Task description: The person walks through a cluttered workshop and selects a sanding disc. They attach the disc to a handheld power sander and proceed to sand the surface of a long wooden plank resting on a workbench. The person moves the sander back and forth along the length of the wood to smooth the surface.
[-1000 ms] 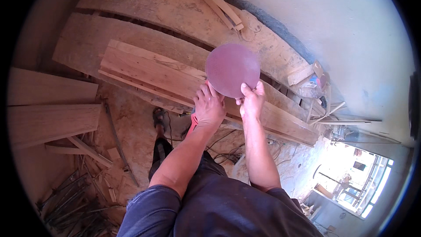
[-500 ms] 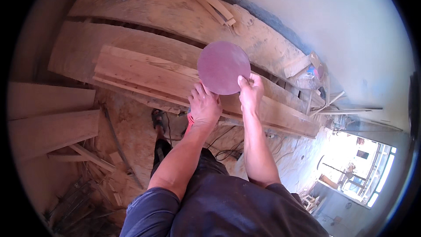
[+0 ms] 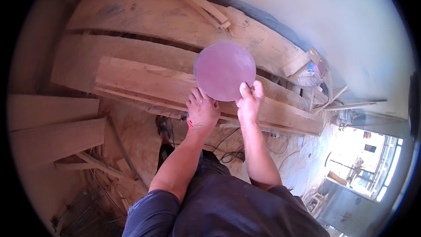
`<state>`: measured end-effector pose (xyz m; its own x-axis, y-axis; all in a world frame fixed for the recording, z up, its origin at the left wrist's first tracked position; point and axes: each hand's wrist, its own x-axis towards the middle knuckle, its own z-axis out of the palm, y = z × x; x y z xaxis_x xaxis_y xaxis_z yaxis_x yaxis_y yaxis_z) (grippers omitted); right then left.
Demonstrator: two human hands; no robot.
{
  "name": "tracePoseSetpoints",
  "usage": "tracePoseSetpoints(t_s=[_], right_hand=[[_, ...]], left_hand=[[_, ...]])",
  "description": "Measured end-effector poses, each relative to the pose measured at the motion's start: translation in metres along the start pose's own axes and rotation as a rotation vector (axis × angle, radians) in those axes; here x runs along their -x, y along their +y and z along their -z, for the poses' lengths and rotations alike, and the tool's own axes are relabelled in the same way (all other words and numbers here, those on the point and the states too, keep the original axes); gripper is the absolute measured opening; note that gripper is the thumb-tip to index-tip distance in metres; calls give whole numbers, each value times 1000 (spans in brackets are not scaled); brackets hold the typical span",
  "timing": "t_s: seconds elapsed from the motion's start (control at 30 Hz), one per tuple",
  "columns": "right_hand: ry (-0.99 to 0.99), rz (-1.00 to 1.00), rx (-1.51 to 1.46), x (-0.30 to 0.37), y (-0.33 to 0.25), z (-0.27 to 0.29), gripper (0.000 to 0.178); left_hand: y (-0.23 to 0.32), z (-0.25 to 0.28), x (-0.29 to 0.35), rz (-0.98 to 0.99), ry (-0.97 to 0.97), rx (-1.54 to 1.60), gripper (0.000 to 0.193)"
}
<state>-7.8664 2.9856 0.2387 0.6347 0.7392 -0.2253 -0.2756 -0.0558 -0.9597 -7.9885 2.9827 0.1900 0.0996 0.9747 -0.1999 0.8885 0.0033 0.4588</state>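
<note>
A round, dull-red sanding disc is held up in front of me, its flat face toward the camera. My right hand pinches its lower right edge, with the thumb on the face and the fingers behind. Just under the lower left edge, my left hand is closed with its back toward me. A small red part shows beside that hand, but the hand and disc hide the rest of what it grips.
Long planks lie across wide boards beyond my hands. Two short wood pieces rest at the back. More boards stand at left. Cables lie on the dusty floor, near a sandalled foot.
The disc faces the camera more fully and looks slightly larger. Both hands keep their places at its lower edge. The whole view has shifted a little.
</note>
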Motion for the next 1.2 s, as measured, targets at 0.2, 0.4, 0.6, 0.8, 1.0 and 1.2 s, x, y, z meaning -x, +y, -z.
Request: tracePoseSetpoints(t_s=[0.2,0.4,0.6,0.8,1.0,1.2], right_hand=[[23,-112,-5,-4,10,3,12],[61,-131,88,-6,10,-11,9],[68,-78,379,-16,17,-1,15],[65,112,625,-17,19,1,25],[36,314,1183,-38,-32,11,39],[-126,745,1475,-74,-49,-55,70]], left_hand=[[-4,-5,1,-7,-11,6,74],[-7,-11,2,-38,137,37,45],[-7,-5,1,-44,24,23,67],[-8,-7,3,-50,35,2,75],[-6,4,-1,-7,18,48,62],[4,-2,2,-31,27,22,60]])
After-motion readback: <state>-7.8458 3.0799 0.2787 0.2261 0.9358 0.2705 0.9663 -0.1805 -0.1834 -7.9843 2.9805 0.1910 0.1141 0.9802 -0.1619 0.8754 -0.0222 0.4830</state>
